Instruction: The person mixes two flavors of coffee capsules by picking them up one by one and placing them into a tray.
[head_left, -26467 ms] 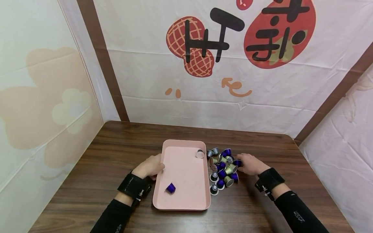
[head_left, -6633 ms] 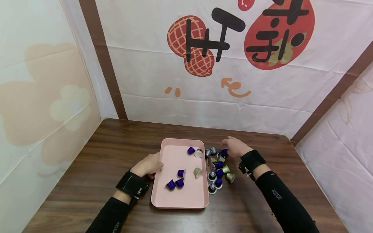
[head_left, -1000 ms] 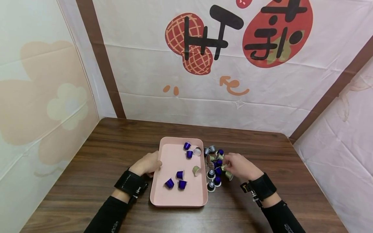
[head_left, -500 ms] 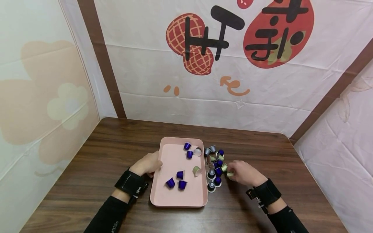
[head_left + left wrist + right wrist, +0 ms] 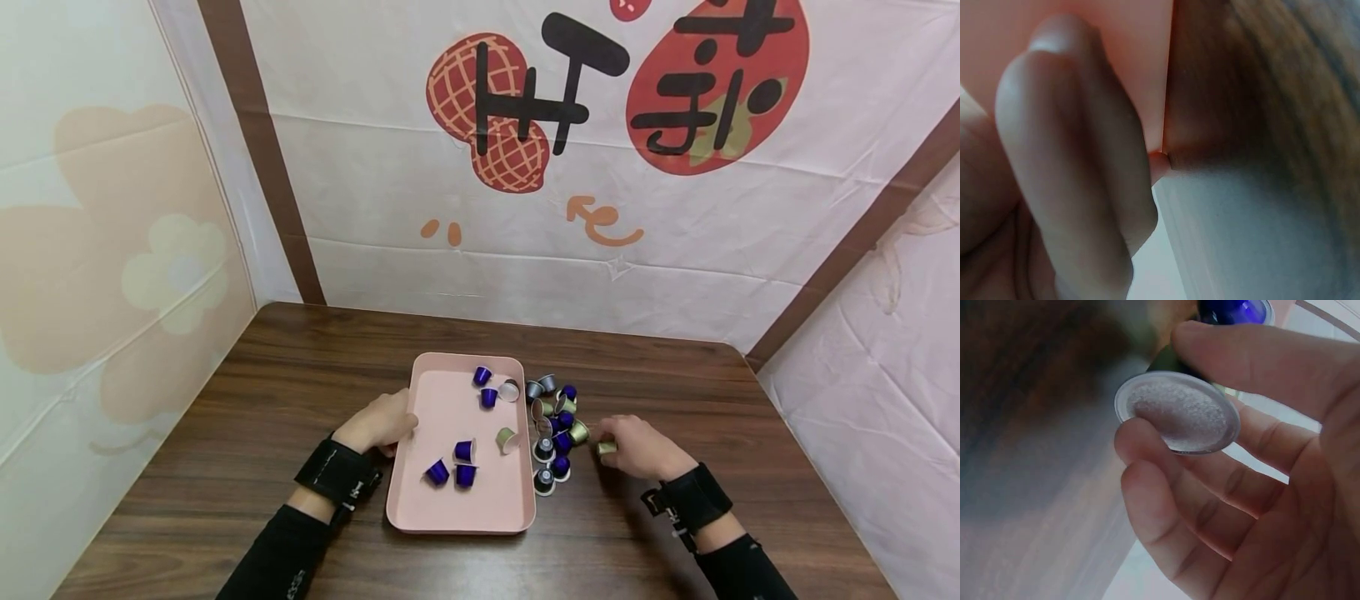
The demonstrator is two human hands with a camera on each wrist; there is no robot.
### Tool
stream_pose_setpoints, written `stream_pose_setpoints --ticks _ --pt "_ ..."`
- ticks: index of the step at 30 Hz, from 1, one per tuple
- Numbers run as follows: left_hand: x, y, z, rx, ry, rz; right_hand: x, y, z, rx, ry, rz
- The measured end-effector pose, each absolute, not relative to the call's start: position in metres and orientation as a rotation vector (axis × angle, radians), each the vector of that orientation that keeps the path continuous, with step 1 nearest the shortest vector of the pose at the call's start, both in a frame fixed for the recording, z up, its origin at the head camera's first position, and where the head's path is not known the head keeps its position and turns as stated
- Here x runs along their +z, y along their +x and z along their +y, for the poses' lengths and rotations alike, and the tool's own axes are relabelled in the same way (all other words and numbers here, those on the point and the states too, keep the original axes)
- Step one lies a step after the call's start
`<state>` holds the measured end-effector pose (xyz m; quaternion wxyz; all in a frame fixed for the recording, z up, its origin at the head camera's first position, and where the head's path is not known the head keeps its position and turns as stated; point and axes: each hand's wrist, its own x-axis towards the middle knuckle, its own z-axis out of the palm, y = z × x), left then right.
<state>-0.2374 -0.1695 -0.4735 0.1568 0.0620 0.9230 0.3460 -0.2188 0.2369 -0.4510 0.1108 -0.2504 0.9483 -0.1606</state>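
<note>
My left hand [image 5: 378,422] grips the left rim of a pink tray [image 5: 427,508]; in the left wrist view its curled fingers [image 5: 1066,156] lie against the tray's side. Several blue coffee capsules [image 5: 465,452], one green capsule [image 5: 507,440] and one pale capsule [image 5: 508,390] lie in the tray. To the right of the mixed heap, my right hand [image 5: 639,447] pinches a green coffee capsule [image 5: 607,448]. Up close in the right wrist view, that capsule's silvery foil lid [image 5: 1179,415] faces the camera, thumb on its body and a fingertip on the lid.
Between the tray and my right hand lies a loose heap of blue, green, silver and black capsules, among them a black capsule [image 5: 543,481] and a silver capsule [image 5: 547,383]. A wooden table [image 5: 300,367] carries everything; a printed curtain [image 5: 375,275] hangs behind it.
Over the longer span, blue capsules and a green one have joined the tray and the heap has shrunk. In the last second my right hand has drawn a green capsule rightward from the heap.
</note>
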Motion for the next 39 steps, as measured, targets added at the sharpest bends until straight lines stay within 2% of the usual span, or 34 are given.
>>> stream_pose_setpoints --ticks 6,17,39 --pt "-0.473 -0.237 -0.17 0.996 0.176 2.639 -0.44 -0.223 0.237 -0.489 -0.682 2.82" --pt "-0.471 -0.237 -0.169 0.997 0.18 2.635 -0.429 -0.232 0.219 -0.524 -0.785 2.872" --pt "-0.471 -0.236 -0.17 0.991 0.174 2.636 -0.402 -0.236 0.137 -0.557 -1.123 2.79"
